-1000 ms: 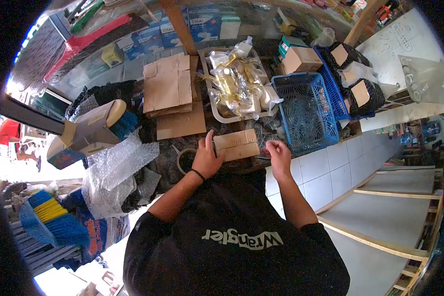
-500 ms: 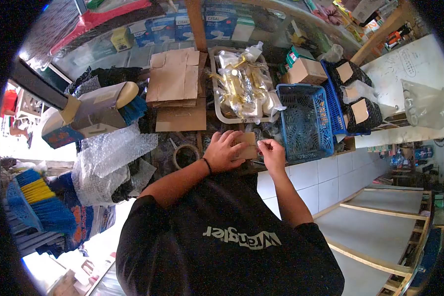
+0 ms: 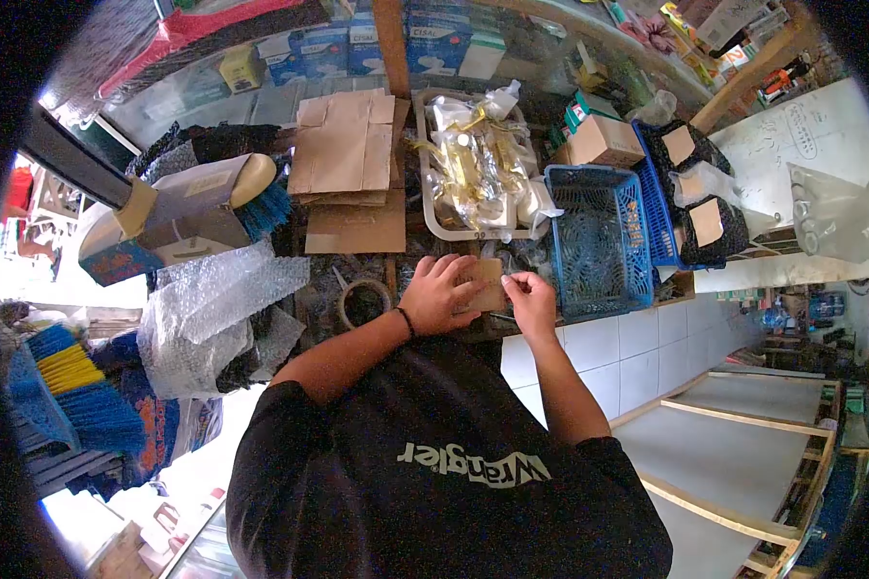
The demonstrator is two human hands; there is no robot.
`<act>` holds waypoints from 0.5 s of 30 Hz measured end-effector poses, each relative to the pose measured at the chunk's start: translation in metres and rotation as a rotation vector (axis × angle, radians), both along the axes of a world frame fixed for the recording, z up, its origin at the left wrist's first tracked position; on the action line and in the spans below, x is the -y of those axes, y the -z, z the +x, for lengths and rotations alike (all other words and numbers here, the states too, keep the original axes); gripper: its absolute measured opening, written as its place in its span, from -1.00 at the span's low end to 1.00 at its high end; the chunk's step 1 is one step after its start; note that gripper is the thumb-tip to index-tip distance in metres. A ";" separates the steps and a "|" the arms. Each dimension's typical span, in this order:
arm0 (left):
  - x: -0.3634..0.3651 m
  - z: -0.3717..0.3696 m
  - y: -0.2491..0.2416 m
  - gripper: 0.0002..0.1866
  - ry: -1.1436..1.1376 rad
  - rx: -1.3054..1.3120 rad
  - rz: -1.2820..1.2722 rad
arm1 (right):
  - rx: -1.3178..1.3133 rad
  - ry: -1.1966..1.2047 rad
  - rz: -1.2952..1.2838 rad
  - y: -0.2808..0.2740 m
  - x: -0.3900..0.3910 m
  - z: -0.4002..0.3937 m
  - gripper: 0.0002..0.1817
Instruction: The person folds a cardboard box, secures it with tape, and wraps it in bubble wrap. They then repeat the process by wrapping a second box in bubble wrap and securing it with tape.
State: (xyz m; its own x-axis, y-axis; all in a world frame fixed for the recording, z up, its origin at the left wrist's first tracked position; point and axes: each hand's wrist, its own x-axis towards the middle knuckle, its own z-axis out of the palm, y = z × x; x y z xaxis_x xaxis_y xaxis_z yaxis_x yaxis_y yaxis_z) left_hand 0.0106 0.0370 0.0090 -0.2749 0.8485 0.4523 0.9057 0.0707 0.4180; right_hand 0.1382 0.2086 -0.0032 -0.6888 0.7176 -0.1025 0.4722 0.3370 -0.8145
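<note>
A small piece of brown cardboard (image 3: 486, 280) lies at the front of the counter between my hands. My left hand (image 3: 440, 297) rests on its left side, palm down with the fingers spread. At its right edge my right hand (image 3: 531, 299) has thumb and index finger pinched together; whether something thin is between them is too small to tell. To the left of my left hand is a roll of tape (image 3: 349, 305). Beyond the hands a white tray (image 3: 452, 234) holds plastic-wrapped, gold-coloured items (image 3: 465, 164).
Stacked cardboard sheets (image 3: 343, 150) stand behind left, with bubble wrap (image 3: 227, 299) and a blue-bristled brush (image 3: 264, 207) farther left. On the right are a blue basket (image 3: 601, 311), a small brown box (image 3: 603, 141) and black-wrapped packages (image 3: 710, 188).
The view has shifted very slightly. Both hands keep nearly the same place at the cardboard piece.
</note>
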 end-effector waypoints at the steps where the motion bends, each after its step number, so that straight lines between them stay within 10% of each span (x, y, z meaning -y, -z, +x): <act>1: 0.000 0.000 0.000 -0.48 -0.002 -0.004 -0.001 | 0.005 -0.003 0.008 -0.001 0.000 0.000 -0.72; 15: -0.001 0.000 0.002 -0.50 0.000 0.009 -0.030 | 0.022 0.006 0.045 -0.013 0.007 -0.004 -0.75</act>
State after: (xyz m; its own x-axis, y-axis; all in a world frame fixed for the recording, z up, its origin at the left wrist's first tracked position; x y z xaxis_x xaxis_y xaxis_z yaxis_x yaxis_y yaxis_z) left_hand 0.0103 0.0376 0.0069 -0.2795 0.8614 0.4241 0.9017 0.0837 0.4242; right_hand 0.1341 0.2012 0.0095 -0.6821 0.7263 -0.0856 0.4925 0.3697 -0.7879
